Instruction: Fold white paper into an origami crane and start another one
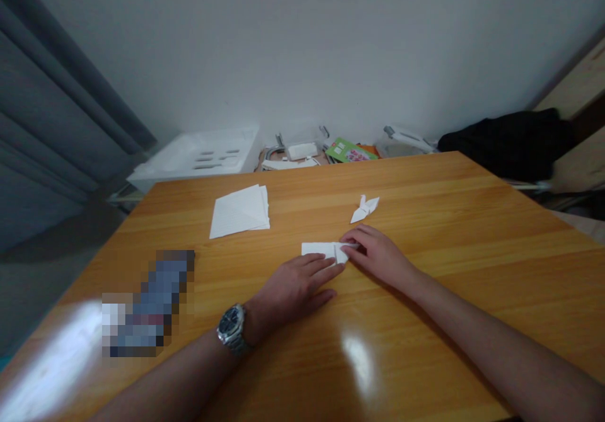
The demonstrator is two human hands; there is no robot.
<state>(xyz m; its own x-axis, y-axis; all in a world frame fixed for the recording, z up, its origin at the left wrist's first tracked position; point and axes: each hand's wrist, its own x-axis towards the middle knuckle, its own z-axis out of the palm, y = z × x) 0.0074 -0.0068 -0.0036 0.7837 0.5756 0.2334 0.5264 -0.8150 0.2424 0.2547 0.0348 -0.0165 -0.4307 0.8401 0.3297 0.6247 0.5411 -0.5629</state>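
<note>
A small strip of folded white paper [317,248] lies on the wooden table in front of me. My left hand [300,283] rests over its near edge with the fingers stretched out flat, pressing it down. At the paper's right end, my right hand [373,252] pinches a folded flap between thumb and fingers. Part of the paper is hidden under both hands. Just beyond my right hand stands a small folded paper bird [365,209] with spread wings.
White paper sheets [240,213] lie stacked at the back left of the table [425,208]. A blurred-out dark oblong object [158,299] is at the left. Behind the far edge are a white tray [189,148], a green packet [350,150] and black cloth [510,142].
</note>
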